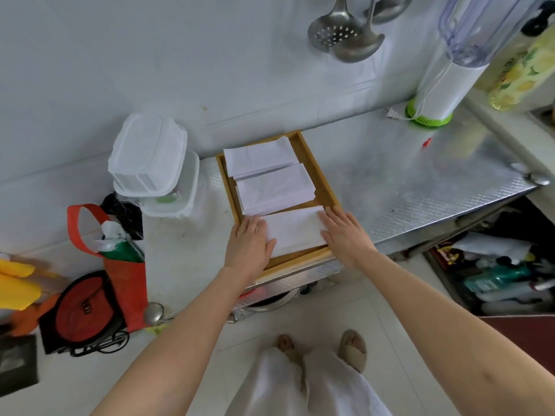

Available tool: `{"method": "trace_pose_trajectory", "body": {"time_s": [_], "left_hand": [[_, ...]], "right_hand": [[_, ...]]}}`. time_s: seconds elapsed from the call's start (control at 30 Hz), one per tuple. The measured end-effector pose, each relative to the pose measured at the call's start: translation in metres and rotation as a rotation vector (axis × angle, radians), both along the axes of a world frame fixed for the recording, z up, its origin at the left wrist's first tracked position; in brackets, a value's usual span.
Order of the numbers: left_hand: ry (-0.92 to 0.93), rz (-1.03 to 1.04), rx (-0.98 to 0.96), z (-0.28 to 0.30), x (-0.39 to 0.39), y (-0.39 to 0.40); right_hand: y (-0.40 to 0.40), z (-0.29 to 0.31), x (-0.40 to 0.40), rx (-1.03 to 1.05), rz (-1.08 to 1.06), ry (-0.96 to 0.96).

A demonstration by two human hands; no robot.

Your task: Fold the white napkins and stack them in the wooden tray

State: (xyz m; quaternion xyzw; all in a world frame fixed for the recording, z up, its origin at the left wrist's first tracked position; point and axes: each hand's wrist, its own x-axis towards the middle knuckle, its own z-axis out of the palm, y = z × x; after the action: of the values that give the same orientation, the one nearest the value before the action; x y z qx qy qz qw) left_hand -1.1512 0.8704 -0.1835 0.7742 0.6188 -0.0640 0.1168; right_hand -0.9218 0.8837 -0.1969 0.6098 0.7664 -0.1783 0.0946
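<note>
Two bare arms reach up from the bottom of the frame toward a shiny embossed metal counter [420, 181] that spans the middle and right. At the centre of the frame, on the counter's near left part, sits the shallow rectangular wooden tray [326, 187], its near rim just over the counter's edge. Left of the tray stands a stack of clear plastic lidded food boxes [150, 157], and further lower left hangs a red fabric bag [126, 274]. A white blender with a green base [441, 91] stands in the upper right, with steel ladles [345, 34] hanging on the wall above.

Inside the tray lie three lots of folded white napkins: a far stack [258, 157], a middle stack [276, 187], and the nearest napkin [295, 231] at the tray's front. The left hand [249, 244] rests flat on that napkin's left end, fingers straight. The right hand [345, 235] presses its right end, fingers likewise extended and relaxed, gripping nothing.
</note>
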Motion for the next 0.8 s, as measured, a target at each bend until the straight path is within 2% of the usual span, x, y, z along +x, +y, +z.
{"method": "trace_pose_trajectory", "body": {"time_s": [0.1,0.2,0.3,0.43,0.53,0.67,0.8], "left_hand": [[-0.028,-0.039,0.121,0.033,0.024,0.009],[-0.029,-0.203,0.071,0.060,0.067,0.017],[-0.025,-0.391,-0.014,0.076,0.148,0.006],[0.038,-0.675,-0.088,0.080,0.292,-0.035],[0.085,-0.923,-0.070,0.079,0.412,-0.099],[0.055,-1.236,-0.084,0.081,0.575,-0.230],[-0.009,-1.551,-0.062,0.093,0.696,-0.368]], "right_hand": [[-0.007,0.014,0.021,0.149,-0.181,0.164],[-0.027,0.026,0.060,0.192,-0.357,0.260],[-0.074,0.035,0.133,0.210,-0.544,0.277],[-0.179,0.051,0.250,0.241,-0.852,0.225],[-0.292,0.060,0.338,0.261,-1.125,0.156],[-0.464,0.078,0.442,0.286,-1.492,0.029],[-0.618,0.093,0.496,0.305,-1.817,-0.063]]}}
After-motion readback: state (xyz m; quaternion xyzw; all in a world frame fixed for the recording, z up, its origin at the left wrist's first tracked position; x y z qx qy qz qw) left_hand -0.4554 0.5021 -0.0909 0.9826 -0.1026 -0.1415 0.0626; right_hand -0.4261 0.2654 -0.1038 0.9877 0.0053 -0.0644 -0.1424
